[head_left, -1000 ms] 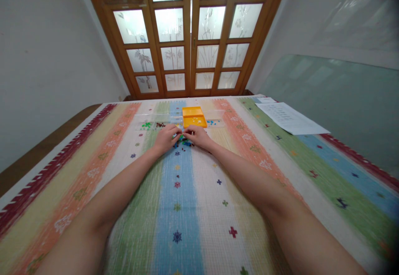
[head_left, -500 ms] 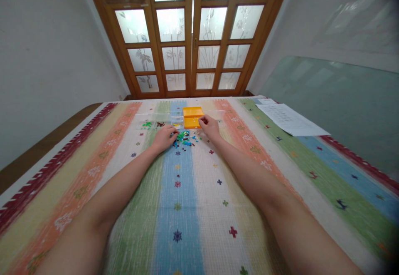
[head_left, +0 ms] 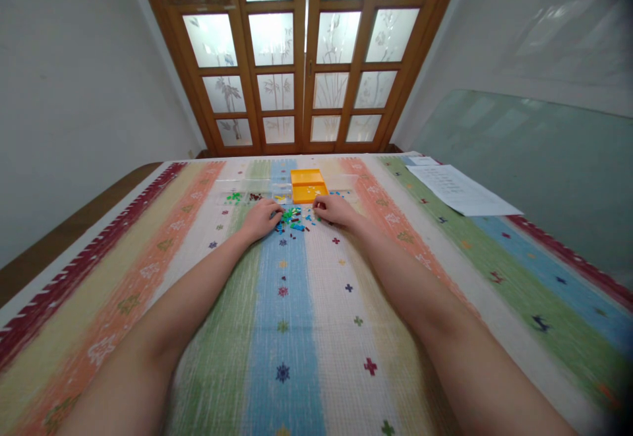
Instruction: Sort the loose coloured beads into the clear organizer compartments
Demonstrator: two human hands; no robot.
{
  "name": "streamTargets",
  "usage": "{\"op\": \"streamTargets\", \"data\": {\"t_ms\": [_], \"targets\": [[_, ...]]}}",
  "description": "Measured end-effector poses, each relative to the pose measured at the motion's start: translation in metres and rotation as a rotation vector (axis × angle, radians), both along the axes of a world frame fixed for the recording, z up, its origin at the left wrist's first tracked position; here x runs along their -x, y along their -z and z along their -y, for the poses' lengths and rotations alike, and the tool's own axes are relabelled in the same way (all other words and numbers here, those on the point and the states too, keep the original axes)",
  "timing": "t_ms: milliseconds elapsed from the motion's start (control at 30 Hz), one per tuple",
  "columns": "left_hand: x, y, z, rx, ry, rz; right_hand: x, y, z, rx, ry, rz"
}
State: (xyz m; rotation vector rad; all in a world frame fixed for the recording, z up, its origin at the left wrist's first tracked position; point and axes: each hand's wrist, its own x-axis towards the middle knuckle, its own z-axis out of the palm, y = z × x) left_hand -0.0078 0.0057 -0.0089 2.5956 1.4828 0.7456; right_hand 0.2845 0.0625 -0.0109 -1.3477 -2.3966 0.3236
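A small heap of tiny coloured pieces (head_left: pixel 295 217), green, blue and dark, lies on the striped cloth far out in front of me. My left hand (head_left: pixel 261 216) rests at the heap's left edge with its fingers curled down onto the pieces. At the heap's right edge my right hand (head_left: pixel 334 210) has its fingertips pinched together low over the cloth; what they hold is too small to see. Just behind the heap stands an orange tray (head_left: pixel 307 186) with a few pale pieces in it.
Clear shallow trays sit beside the orange one: the left tray (head_left: pixel 242 194) holds green and dark pieces, and another tray (head_left: pixel 344 190) is at the right. A white printed sheet (head_left: pixel 457 187) lies far right. Wooden glazed doors (head_left: pixel 301 60) stand behind the table.
My right hand went from the heap up to the orange tray, then came back down to the heap's right edge. My left hand stayed at the heap.
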Motion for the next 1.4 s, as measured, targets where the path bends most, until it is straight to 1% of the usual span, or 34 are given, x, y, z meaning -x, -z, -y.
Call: {"op": "streamTargets", "data": {"t_ms": [133,233,367,500,567,700,767,833,933,1100,1267,1400], "targets": [[0.001,0.000,0.000,0.001,-0.015,0.003,-0.002,0.002,-0.003,0.022,-0.052,-0.007],[0.001,0.000,0.000,-0.005,-0.015,-0.002,0.000,0.003,-0.002,0.008,-0.058,-0.083],[0.002,0.001,-0.001,0.004,-0.031,-0.015,0.006,0.005,0.000,-0.016,0.011,-0.319],[0.005,0.002,-0.003,0.006,-0.021,-0.023,0.013,0.008,-0.004,-0.007,0.099,-0.561],[0.008,0.003,-0.005,0.024,-0.021,-0.018,0.015,0.010,-0.008,0.027,0.139,-0.661],[0.015,0.006,-0.011,0.059,-0.043,0.016,0.015,0.011,-0.013,0.172,0.201,-0.847],[0.019,0.008,-0.014,0.063,-0.050,0.045,0.015,0.010,-0.015,0.221,0.180,-0.930],[0.023,0.009,-0.017,0.062,-0.053,0.057,0.013,0.009,-0.016,0.233,0.137,-0.973],[0.028,0.009,-0.018,0.068,-0.049,0.035,0.012,0.010,-0.017,0.210,0.107,-0.950],[0.031,0.008,-0.019,0.083,0.002,0.014,0.012,0.016,-0.015,0.200,0.134,-0.849],[0.032,0.007,-0.020,0.074,-0.067,-0.002,0.012,0.016,-0.010,0.181,0.150,-0.736],[0.033,0.007,-0.020,0.062,-0.063,0.004,0.013,0.011,-0.004,0.175,0.117,-0.677]]}}
